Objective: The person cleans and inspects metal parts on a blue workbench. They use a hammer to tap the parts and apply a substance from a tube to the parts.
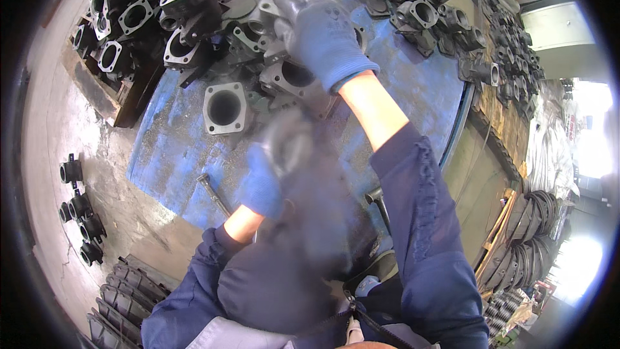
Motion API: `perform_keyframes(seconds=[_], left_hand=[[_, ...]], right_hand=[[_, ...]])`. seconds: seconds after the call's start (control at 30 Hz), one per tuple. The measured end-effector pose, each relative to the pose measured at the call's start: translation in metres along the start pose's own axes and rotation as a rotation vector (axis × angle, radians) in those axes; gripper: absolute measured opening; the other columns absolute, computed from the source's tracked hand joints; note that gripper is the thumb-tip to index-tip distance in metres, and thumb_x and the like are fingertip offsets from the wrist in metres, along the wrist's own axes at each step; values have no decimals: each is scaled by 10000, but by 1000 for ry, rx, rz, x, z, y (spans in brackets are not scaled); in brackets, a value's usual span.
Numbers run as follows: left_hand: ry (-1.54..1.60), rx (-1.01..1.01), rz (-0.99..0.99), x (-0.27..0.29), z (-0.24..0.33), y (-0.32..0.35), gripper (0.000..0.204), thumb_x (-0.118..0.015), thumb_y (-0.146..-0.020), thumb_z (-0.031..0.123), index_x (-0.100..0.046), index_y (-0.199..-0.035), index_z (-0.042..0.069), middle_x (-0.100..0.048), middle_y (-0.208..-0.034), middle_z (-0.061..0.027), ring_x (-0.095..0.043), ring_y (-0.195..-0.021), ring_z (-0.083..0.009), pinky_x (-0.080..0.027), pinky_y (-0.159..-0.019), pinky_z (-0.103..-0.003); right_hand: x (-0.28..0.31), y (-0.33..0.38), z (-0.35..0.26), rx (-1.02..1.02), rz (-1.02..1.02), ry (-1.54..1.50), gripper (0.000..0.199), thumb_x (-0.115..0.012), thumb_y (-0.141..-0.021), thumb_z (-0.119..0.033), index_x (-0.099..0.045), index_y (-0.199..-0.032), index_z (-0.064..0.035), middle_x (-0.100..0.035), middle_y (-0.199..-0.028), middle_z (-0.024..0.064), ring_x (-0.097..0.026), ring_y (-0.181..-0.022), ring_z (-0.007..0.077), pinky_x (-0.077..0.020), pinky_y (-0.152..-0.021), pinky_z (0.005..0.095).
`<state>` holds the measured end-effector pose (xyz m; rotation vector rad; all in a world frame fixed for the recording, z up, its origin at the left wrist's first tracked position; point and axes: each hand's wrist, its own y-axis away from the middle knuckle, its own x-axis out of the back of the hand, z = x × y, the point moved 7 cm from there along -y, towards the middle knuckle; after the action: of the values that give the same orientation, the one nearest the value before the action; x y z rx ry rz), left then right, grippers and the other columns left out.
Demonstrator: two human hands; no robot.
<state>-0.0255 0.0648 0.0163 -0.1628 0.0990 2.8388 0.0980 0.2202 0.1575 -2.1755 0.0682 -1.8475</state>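
Note:
My left hand (261,184), in a blue glove, is closed at the edge of a round grey metal casting (289,144) above the blue table. Blur hides that casting's details and some of the fingers. Farther off, my right hand (323,35), gloved alike, grips a flanged metal casting (278,3) at the heap; its fingertips are partly hidden. Between the hands lies another flanged casting (297,76). A square-flanged casting (225,108) with a round bore stands left of them on the table.
Dark castings crowd a wooden pallet (97,94) at far left and another pallet (500,136) at right. A metal rod-like tool (213,194) lies by the blue tabletop's (168,174) near edge; another (378,203) is right of it. Several castings (81,213) sit on the left floor.

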Motion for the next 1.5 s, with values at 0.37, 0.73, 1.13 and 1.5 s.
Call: perform_keyframes(seconds=[0.37, 0.73, 1.13, 1.5], left_hand=[[-692, -192, -724, -43, -38, 71, 308, -657, -903, 254, -671, -1149, 68, -710, -914, -162, -702, -798, -263, -543, -733, -353], [-783, -44, -1083, -91, 27, 62, 363, -637, -886, 272, -629, -1217, 123, -707, -1031, -116, -656, -957, -299, -522, -800, -391], [-747, -242, -1059, -49, 73, -14, 275, -576, -968, 230, -652, -1175, 67, -665, -950, -53, -628, -750, -122, -532, -647, -295], [-879, -97, -775, -109, 92, 78, 301, -505, -960, 81, -610, -1239, 38, -686, -857, -51, -665, -775, -123, -532, -725, -263]], right_hand=[[-14, 388, 79, -234, -730, -194, 301, -578, -924, -348, -704, -815, -97, -661, -767, 196, -650, -733, 387, -491, -669, 491], [27, 489, -23, 105, -884, -91, 282, -600, -870, -370, -735, -804, -130, -690, -764, 156, -680, -732, 359, -525, -679, 460], [59, 563, -17, 25, -1100, 240, 245, -739, -708, -270, -782, -923, -162, -739, -987, 118, -707, -930, 297, -550, -816, 417], [104, 577, 74, -554, -867, 382, 262, -667, -819, -225, -765, -1025, -94, -744, -1016, 142, -724, -910, 305, -538, -695, 460]])
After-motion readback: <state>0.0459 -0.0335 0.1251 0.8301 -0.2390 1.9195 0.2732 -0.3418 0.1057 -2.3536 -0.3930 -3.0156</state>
